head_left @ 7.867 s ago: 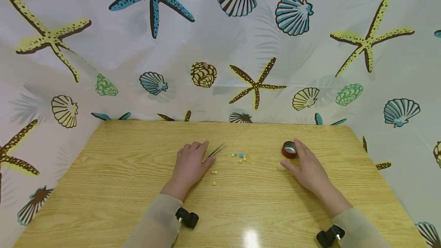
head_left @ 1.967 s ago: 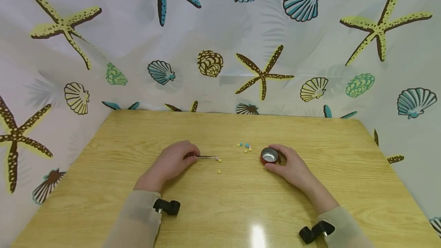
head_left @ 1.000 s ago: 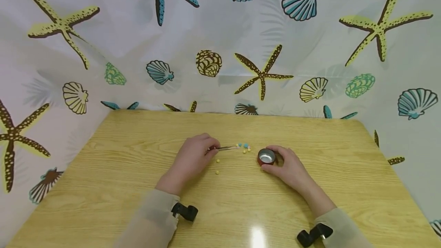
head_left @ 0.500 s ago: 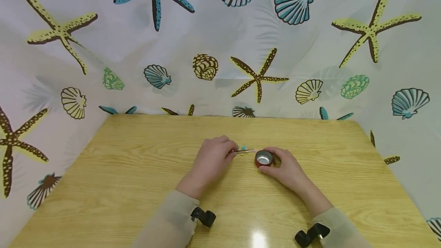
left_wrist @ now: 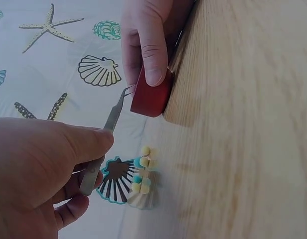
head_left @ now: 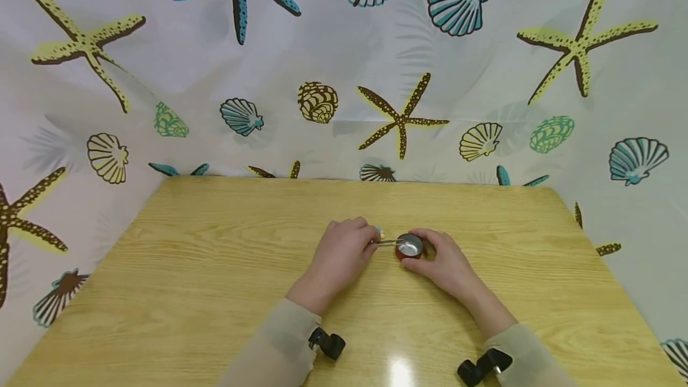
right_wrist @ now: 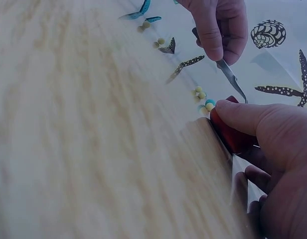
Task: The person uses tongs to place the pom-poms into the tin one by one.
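My left hand (head_left: 344, 252) pinches a pair of metal tweezers (left_wrist: 112, 119) between thumb and fingers. Their bent tips reach over the mouth of a small round red cup (left_wrist: 149, 97) with a silvery inside. Around the cup's side curl the thumb and fingers of my right hand (head_left: 448, 261), and the cup stands upright on the table. Several small yellow and blue beads (left_wrist: 145, 162) lie in a cluster just beyond the left hand, which partly hides them in the head view. Whatever is between the tweezer tips cannot be made out.
Everything stands on a wooden table (head_left: 215, 243). Behind it and at both sides hangs a white cloth (head_left: 301, 28) printed with starfish and shells. In the right wrist view, a few more yellow beads (right_wrist: 160, 43) lie apart from the cluster.
My left hand has picked up the tweezers, gripped a pink bead with them and carried it right to the cup. My right hand has taken hold of the cup and drawn it left.
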`<state>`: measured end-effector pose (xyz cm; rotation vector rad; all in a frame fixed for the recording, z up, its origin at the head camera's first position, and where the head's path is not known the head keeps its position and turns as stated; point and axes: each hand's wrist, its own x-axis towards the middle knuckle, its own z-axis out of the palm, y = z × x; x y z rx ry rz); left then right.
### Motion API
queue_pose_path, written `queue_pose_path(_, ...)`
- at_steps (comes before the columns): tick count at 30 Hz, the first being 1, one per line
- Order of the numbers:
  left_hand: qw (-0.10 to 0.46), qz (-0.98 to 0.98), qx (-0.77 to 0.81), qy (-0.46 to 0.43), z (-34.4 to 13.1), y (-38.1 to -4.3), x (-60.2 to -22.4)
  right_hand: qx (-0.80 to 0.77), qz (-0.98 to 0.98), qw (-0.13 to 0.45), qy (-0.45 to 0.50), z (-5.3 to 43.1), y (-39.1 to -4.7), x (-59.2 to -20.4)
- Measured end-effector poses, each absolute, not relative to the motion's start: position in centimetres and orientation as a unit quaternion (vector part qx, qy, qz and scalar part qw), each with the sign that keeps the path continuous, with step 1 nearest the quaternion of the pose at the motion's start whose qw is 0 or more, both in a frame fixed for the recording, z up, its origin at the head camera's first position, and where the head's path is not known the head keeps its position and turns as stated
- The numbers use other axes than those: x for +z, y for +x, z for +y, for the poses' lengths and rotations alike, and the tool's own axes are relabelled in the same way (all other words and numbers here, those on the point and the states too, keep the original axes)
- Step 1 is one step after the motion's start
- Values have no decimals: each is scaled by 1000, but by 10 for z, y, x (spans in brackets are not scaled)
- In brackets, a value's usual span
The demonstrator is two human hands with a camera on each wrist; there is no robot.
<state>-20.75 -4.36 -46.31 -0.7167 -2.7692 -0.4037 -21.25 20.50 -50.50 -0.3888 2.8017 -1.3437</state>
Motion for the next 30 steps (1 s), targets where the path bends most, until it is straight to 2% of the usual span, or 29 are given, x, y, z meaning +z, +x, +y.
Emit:
queue_pose_path(9,133,-953,-147,-230,-50,-206,-460,-429,894,4,-128,204,-211,-504)
queue_pose_path(20,175,-943,-170,-226,-79,-206,-459,-433,892,10,-129,203,-211,-503)
queue_pose_path(30,164,-943,-198,-210,-111,-201,-462,-432,893,15,-124,205,-213,-506)
